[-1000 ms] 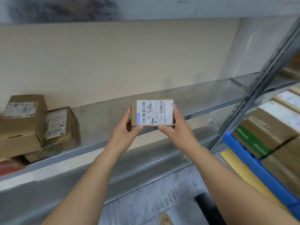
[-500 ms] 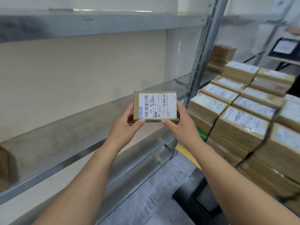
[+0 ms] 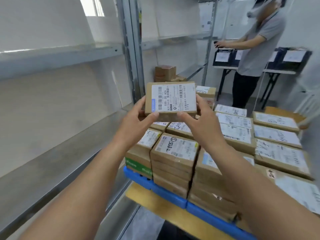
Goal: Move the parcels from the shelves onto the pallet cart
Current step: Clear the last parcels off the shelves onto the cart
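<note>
Small parcel held in both hands over the loaded pallet cart

A grey shelf [image 3: 52,144] fills the left of the frame. At centre, the left hand [image 3: 138,116] grips the parcel's [image 3: 171,100] left end, thumb on the lower front edge and fingers curled behind. The parcel is off the shelf, held in the air with its label up, above the near-left part of the stack [image 3: 174,153]. The right hand [image 3: 199,122] pinches the right end the same way. The parcel looks light, since thumbs and fingertips alone carry it. It is flat, stiff cardboard, matt enough not to slip, though the label is probably slicker. The short ends seem the best hold, keeping it level; the corners would likely dent if it dropped. The pallet cart [image 3: 162,190], lower centre to right, is closely packed with parcels.
</note>
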Demonstrator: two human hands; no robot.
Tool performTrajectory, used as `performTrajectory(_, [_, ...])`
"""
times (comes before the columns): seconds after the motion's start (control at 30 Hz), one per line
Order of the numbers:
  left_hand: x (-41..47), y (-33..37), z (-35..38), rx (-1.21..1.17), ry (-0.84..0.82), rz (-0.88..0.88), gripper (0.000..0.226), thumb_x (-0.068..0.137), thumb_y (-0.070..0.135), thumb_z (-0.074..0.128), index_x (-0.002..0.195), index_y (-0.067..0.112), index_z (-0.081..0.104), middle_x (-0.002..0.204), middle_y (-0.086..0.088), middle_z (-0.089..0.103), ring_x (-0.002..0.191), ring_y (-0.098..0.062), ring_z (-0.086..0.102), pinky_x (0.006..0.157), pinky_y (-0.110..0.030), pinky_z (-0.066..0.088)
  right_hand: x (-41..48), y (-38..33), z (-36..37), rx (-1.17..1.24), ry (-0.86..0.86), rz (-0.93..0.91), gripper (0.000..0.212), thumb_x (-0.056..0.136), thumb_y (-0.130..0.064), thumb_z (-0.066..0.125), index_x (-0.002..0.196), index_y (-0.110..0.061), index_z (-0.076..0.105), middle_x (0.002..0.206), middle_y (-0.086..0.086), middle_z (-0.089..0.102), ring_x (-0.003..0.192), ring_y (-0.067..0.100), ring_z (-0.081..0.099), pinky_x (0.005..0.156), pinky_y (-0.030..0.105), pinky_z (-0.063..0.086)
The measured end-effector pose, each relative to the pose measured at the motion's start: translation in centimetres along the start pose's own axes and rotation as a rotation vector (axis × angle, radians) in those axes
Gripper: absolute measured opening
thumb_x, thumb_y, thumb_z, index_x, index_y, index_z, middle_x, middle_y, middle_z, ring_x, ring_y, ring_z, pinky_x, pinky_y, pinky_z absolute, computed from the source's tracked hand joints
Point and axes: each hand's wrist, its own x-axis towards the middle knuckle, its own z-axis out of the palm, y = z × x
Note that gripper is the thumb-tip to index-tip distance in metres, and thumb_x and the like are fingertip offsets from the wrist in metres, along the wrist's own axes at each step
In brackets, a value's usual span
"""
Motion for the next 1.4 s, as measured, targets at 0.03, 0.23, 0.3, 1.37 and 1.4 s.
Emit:
performTrajectory(0.03, [1.3, 0.8, 1.6, 0.014, -0.026, 0.017, 0.048, 0.091, 0.032, 0.058, 0.130, 0.052, 0.039, 0.098, 0.028, 0.063, 0.089, 0.013, 0.059, 0.073, -0.009, 0.044, 0.8, 0.8, -1.6, -0.015, 0.032, 0.016, 0.053, 0.087, -0.033, 0.065, 0.135, -0.033, 0.042, 0.125, -0.013, 0.057, 0.114, 0.008, 0.052, 0.094, 0.031, 0.046])
performTrajectory(0.23, [8.2, 4.6, 10.3, 0.018, -0.201, 0.082, 0.050, 0.093, 0.034, 0.056, 0.139, 0.039, 0.038, 0.107, 0.020, 0.061, 0.095, 0.002, 0.059, 0.078, -0.024, 0.049, 4.9, 5.4, -10.0, -0.068, 0.160, 0.115, 0.052, 0.087, -0.033, 0.065, 0.134, -0.032, 0.043, 0.122, -0.013, 0.060, 0.110, 0.007, 0.055, 0.093, 0.031, 0.048])
performTrajectory(0.3, [10.1, 5.9, 12.6, 0.041, -0.236, 0.109, 0.047, 0.094, 0.034, 0.054, 0.139, 0.035, 0.040, 0.098, 0.024, 0.055, 0.089, 0.006, 0.055, 0.070, -0.017, 0.045, 6.2, 6.6, -12.3, -0.078, 0.172, 0.136, 0.051, 0.087, -0.033, 0.064, 0.135, -0.031, 0.044, 0.117, -0.014, 0.060, 0.105, 0.006, 0.056, 0.085, 0.025, 0.048])
performTrajectory(1.37, [28.1, 3.0, 26.9, 0.719, -0.528, 0.326, 0.024, 0.086, 0.038, 0.056, 0.098, 0.019, 0.065, 0.098, -0.003, 0.058, 0.098, -0.023, 0.049, 0.079, -0.037, 0.044, 17.2, 20.4, -16.5, -0.295, 0.177, 0.458, 0.014, 0.090, -0.031, 0.057, 0.102, -0.024, 0.053, 0.099, -0.005, 0.057, 0.095, 0.016, 0.055, 0.087, 0.038, 0.048])
performTrajectory(1.4, [28.1, 2.9, 26.9, 0.712, -0.528, 0.325, 0.023, 0.086, 0.037, 0.056, 0.098, 0.020, 0.066, 0.098, -0.002, 0.057, 0.098, -0.023, 0.048, 0.079, -0.036, 0.043, 17.2, 20.4, -16.5, -0.301, 0.176, 0.460, 0.018, 0.090, -0.032, 0.057, 0.105, -0.021, 0.056, 0.100, -0.003, 0.060, 0.096, 0.016, 0.056, 0.088, 0.039, 0.049])
